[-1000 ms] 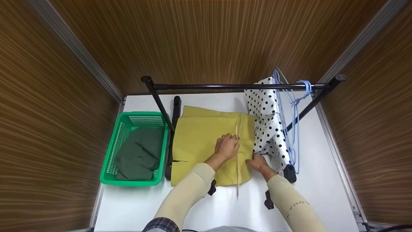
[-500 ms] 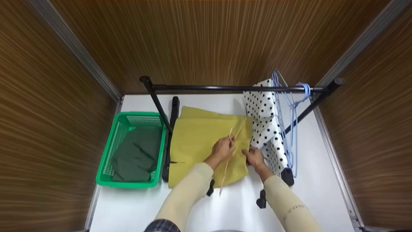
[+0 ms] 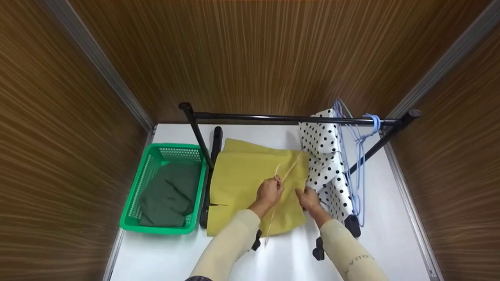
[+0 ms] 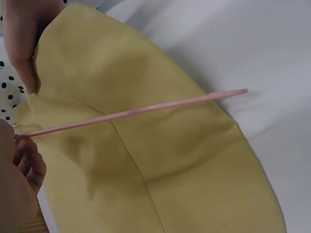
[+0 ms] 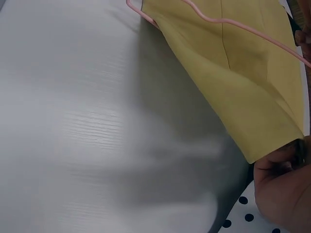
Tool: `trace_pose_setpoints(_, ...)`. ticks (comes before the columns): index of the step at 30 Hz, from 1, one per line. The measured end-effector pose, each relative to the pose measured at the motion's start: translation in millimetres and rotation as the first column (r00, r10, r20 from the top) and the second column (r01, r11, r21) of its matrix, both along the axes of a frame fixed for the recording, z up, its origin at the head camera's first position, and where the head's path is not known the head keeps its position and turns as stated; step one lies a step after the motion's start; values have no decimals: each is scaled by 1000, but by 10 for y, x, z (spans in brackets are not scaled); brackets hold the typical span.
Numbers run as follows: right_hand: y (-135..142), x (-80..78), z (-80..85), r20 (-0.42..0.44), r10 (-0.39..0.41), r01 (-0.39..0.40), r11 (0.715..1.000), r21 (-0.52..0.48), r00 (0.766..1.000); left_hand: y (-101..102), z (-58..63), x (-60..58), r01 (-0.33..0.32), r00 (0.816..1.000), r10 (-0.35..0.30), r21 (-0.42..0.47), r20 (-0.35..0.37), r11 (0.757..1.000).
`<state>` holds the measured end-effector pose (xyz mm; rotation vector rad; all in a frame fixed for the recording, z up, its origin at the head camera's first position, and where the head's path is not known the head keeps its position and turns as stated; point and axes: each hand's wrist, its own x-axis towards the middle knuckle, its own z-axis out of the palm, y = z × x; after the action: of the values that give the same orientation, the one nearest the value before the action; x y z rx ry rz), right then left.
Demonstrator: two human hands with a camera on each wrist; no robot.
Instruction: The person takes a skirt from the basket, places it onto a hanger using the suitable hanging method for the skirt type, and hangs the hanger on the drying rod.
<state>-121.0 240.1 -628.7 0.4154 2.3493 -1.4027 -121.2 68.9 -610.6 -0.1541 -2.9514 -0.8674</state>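
A yellow garment (image 3: 242, 171), perhaps a skirt, lies flat under the rack, with a slit at its left edge. My left hand (image 3: 269, 192) holds a pink hanger (image 3: 289, 171) near its hook, over the cloth. In the left wrist view the hanger (image 4: 160, 106) slants across the garment, one end past its edge. My right hand (image 3: 309, 200) pinches the garment's right edge. The right wrist view shows that edge of the garment (image 5: 233, 102) raised off the table, my right hand (image 5: 284, 179) partly beneath it. Whether the hanger's lower bar runs inside the garment, I cannot tell.
A black rack (image 3: 254, 117) spans the work area. At its right hang a white polka-dot garment (image 3: 324, 171) and several blue hangers (image 3: 359, 171). A green basket (image 3: 125, 218) with dark green cloth (image 3: 168, 199) stands left on the white table (image 3: 281, 261). Wood-grain panels surround it.
My left hand has tilted the hanger, its near end swinging left. My right hand has shifted slightly inward with the garment's right edge. The head view has tilted slightly upward.
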Motion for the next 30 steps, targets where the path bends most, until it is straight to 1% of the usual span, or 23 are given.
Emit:
trace_pose_setpoints(3,19,-18,25,-9,8,-8,1000,8,1000,10,-2,3,7,1000,-6,-30,16,1000)
trace_pose_setpoints(5,16,-36,58,-17,17,-16,1000,14,1000,3,-7,-6,-1,1000,2,-28,20,1000)
trace_pose_setpoints(8,11,-50,108,-64,62,-56,994,95,996,-12,-33,-21,-5,1000,5,-42,-1,999)
trace_pose_setpoints(9,8,-50,124,-90,83,-71,989,128,992,-19,-48,-23,-7,1000,6,-55,-20,998)
trace_pose_setpoints(11,6,-40,144,-155,131,-98,974,205,979,-33,-88,-19,-22,997,14,-96,-80,995)
trace_pose_setpoints(13,8,-16,153,-202,170,-116,961,253,964,-56,-137,2,-54,989,35,-128,-141,990)
trace_pose_setpoints(16,16,26,164,-240,185,-115,953,279,953,-106,-205,43,-115,971,80,-145,-227,983)
trace_pose_setpoints(19,23,35,185,-251,167,-92,954,285,953,-158,-244,58,-148,949,96,-157,-300,976)
trace_pose_setpoints(22,0,30,200,-251,146,-69,955,289,957,-176,-274,73,-152,921,53,-229,-386,961)
trace_pose_setpoints(25,-69,31,210,-249,156,-83,956,282,956,-173,-310,103,-155,898,-12,-340,-440,928)
trace_pose_setpoints(26,-93,32,204,-254,172,-95,952,290,952,-175,-321,114,-153,892,-33,-371,-451,916)
trace_pose_setpoints(28,-125,41,201,-263,212,-126,943,309,941,-186,-333,133,-143,887,-75,-425,-456,894)
trace_pose_setpoints(30,-118,52,196,-285,249,-139,924,356,926,-213,-333,143,-140,882,-95,-449,-462,882)
